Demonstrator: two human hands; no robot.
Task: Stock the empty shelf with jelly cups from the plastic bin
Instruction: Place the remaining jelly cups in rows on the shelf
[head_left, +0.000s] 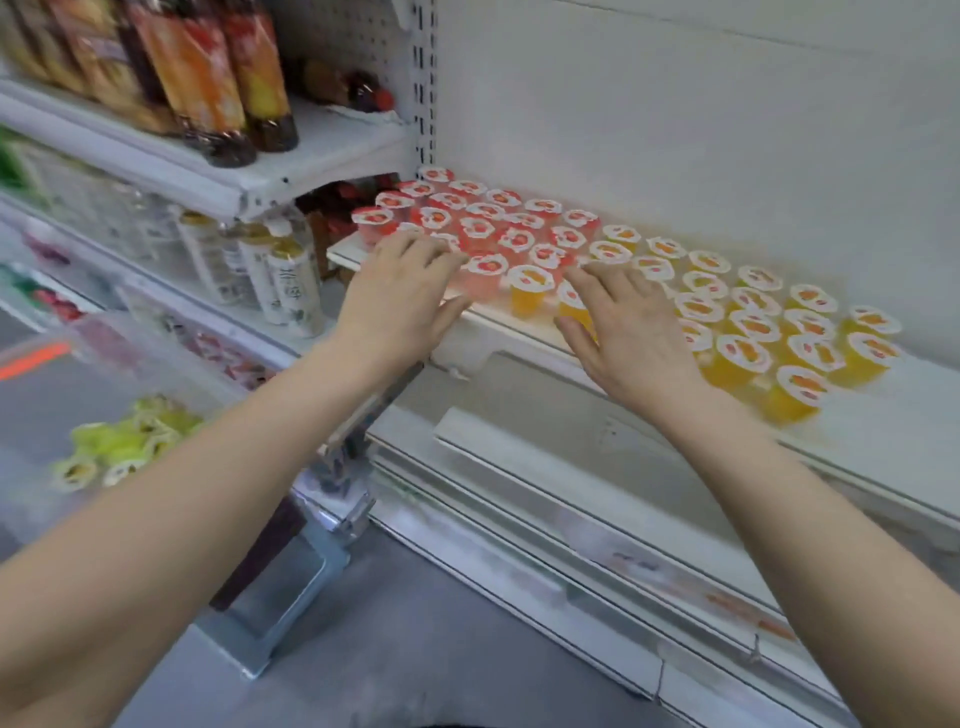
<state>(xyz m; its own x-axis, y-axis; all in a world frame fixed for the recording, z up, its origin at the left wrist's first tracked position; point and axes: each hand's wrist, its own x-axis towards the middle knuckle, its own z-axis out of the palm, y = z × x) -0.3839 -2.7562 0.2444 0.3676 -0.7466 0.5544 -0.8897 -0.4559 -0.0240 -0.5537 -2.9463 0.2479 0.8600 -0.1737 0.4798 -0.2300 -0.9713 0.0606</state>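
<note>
Left hand, fingers straight, rests on red jelly cups; right hand likewise on orange jelly cups, at the shelf front edge; its right end lies bare.

Red, orange jelly cups upright on shelf

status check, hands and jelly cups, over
Left hand and right hand open, flat over front cups. Red jelly cups and orange jelly cups on the shelf. Green cups in the plastic bin. Nothing blocking.
</note>
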